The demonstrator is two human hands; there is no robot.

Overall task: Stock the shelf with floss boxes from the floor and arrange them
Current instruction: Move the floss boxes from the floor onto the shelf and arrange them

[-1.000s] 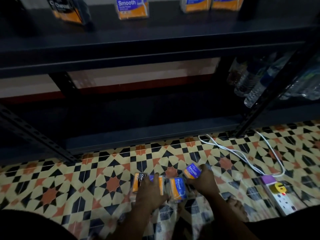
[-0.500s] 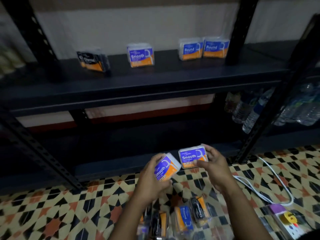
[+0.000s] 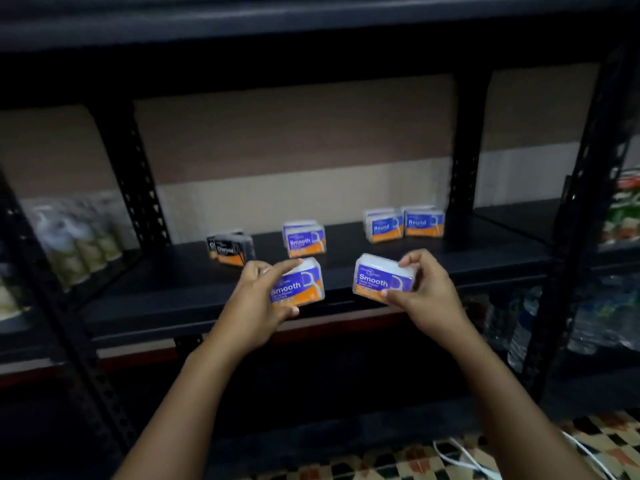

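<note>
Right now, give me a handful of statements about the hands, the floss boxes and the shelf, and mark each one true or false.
1. Each hand holds a blue-and-orange "Smooth" floss box: left hand, right hand. True.
2. The black metal shelf holds no boxes. False: boxes already stand on it.
3. Two blue-and-orange "Round" boxes stand at the right of the row. True.
4. The dark "Charcoal" box stands right of the "Round" boxes. False: it is at the left end.

There were three Smooth boxes [image 3: 305, 241], two Round boxes [image 3: 385, 226], and one Charcoal box [image 3: 229, 250] in view.
</note>
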